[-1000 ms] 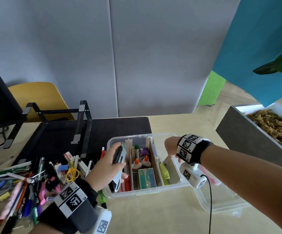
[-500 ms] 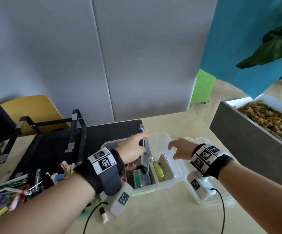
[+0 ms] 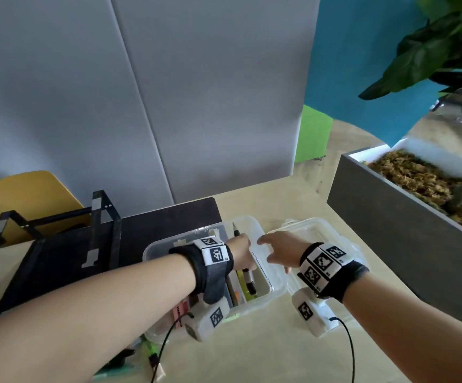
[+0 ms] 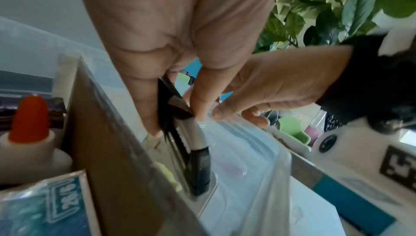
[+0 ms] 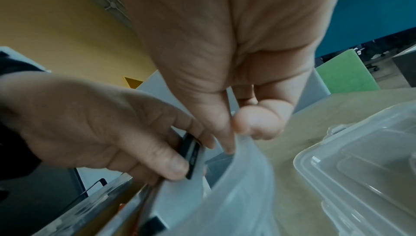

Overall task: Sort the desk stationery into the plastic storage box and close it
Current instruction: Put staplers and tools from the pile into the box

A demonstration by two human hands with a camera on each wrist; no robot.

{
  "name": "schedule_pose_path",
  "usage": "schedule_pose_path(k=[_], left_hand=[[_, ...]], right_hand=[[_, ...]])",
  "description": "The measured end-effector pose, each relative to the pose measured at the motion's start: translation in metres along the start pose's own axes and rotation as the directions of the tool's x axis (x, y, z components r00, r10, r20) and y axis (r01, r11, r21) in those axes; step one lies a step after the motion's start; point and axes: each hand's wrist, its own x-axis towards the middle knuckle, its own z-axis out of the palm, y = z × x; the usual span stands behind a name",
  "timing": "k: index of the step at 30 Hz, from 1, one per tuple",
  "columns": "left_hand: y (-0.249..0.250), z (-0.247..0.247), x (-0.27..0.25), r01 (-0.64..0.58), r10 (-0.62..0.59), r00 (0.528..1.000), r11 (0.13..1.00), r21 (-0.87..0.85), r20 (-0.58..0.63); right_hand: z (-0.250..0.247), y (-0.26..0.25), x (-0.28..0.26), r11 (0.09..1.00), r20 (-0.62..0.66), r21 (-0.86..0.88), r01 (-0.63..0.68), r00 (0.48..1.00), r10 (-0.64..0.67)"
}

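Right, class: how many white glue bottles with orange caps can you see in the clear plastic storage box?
1. The white glue bottle with an orange cap stands beside the brown cardboard divider; others may be hidden.

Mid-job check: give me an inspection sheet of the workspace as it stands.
Surface: light wooden desk; black mat on its left part.
Job's things: plastic storage box open; lid lies to its right; marker in the rightmost compartment.
Clutter: loose pens by the box's near-left corner.
Grippers: left hand pinches the marker; right hand pinches the box's right rim.
Cables: wrist-camera cables trail over the desk.
Surroundings: planter, yellow chair, grey partition.
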Motion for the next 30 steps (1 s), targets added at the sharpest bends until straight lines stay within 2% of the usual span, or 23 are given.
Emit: schedule_pose_path(k=[7,11,14,18,21,25,28,30], left_hand=[[0.018,0.002,0.016,0.043,-0.046,0.998,0.995,0.088,0.031],[0.023,0.0,0.022,0.016,-0.04,0.987,0.988,0.155,0.159],[0.021,0.001,0.026,0.036,-0.094,0.963,0.973,0.228,0.252],[0.022,-0.007,0.028,0.047,-0.106,0.974,0.958,0.282,0.199],[0.023,-0.01,0.026,0.007,-0.095,0.971,0.928,0.374,0.219],[0.021,-0.012,0.03,0.057,-0.133,0.956,0.958,0.28,0.26],[0.015,-0.009,0.04,0.113,-0.126,0.948,0.992,0.062,0.294],[0.013,-0.007,0.043,0.11,-0.104,0.956,0.994,-0.006,0.275]], right_hand=[[0.001,0.004,0.005,1.0,0.01,-0.007,0.023,1.0,-0.023],[0.003,0.007,0.008,0.999,0.016,-0.011,0.043,0.999,-0.042],[0.004,0.009,0.01,0.999,0.013,-0.001,0.041,0.999,-0.04],[0.003,0.008,0.01,0.999,0.023,-0.009,0.036,0.999,-0.036],[0.003,0.009,0.012,0.999,0.03,-0.008,0.042,0.999,-0.041],[0.002,0.009,0.012,0.999,0.04,-0.027,0.044,0.998,-0.043],[0.002,0.009,0.011,0.998,0.045,-0.04,0.046,0.998,-0.045],[0.002,0.008,0.011,0.998,0.045,-0.044,0.051,0.998,-0.049]])
